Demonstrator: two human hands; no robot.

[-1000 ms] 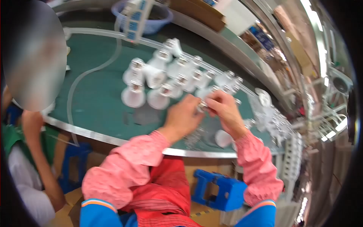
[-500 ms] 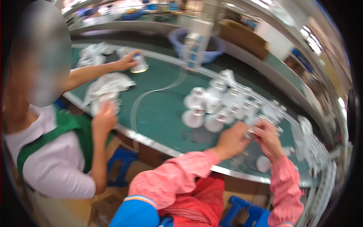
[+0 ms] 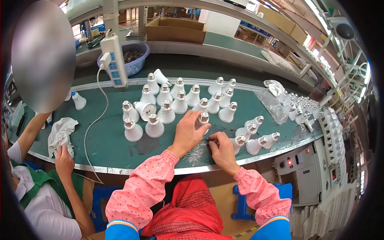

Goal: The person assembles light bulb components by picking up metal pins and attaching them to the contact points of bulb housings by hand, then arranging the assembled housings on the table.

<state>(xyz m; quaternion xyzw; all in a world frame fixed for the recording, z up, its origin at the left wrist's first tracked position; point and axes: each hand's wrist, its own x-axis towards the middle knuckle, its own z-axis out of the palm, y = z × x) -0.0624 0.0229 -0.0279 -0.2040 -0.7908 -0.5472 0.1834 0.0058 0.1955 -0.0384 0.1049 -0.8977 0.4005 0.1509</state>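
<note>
My left hand (image 3: 187, 134) is closed around a white LED bulb (image 3: 204, 120) with a silver screw cap, which stands upright on the green table. To its right, my right hand (image 3: 223, 151) is held low over the tabletop with its fingers curled together; anything in them is too small to make out. Several thin clear bits (image 3: 197, 155) lie scattered between the two hands. More white bulbs (image 3: 166, 115) stand cap up beyond my left hand, one of them tipped over toward me. Just past my right hand is a smaller cluster of bulbs (image 3: 256, 146), some leaning.
At the left, a co-worker's hand (image 3: 64, 160) holds a white cloth (image 3: 62, 132). A power strip (image 3: 114, 64) with a trailing white cord stands before a blue basket (image 3: 138, 66). A plastic bag (image 3: 274, 106) and many small white parts (image 3: 298, 108) lie right, above a control box (image 3: 302, 170).
My view has swung to the right and steadied. My hands were close together at a bulb's metal cap; now they are apart, the left one at a standing bulb.
</note>
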